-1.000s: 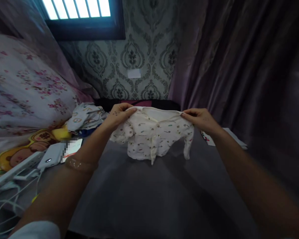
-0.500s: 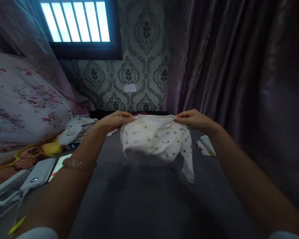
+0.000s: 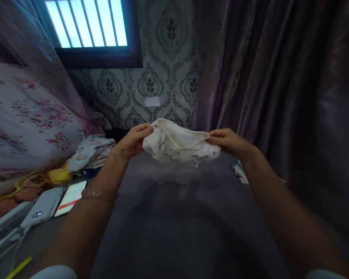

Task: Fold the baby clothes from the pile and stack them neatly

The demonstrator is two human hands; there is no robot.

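A small white shirt [image 3: 182, 145] with a scattered print hangs in the air between my hands, its neckline edge stretched and gaping toward me. My left hand [image 3: 135, 140] pinches the left end of that edge between thumb and fingers. At the right end, my right hand [image 3: 228, 141] grips the edge the same way. The cloth below is bunched and smeared by motion, and its sleeves cannot be made out. Beneath it lies the dark grey sheet [image 3: 174, 228].
On the left are a heap of folded clothes [image 3: 91, 153], a lit phone [image 3: 71, 198], a white power bank [image 3: 42, 207] with a cable, and a floral cloth [image 3: 40, 116]. A small printed packet [image 3: 241, 173] lies near my right forearm. A purple curtain [image 3: 250, 69] hangs at the right.
The shirt's lower part and hanging sleeve have swung up and bunched. The left end of the neckline has risen, and the opening now gapes wider. Both hands keep their hold.
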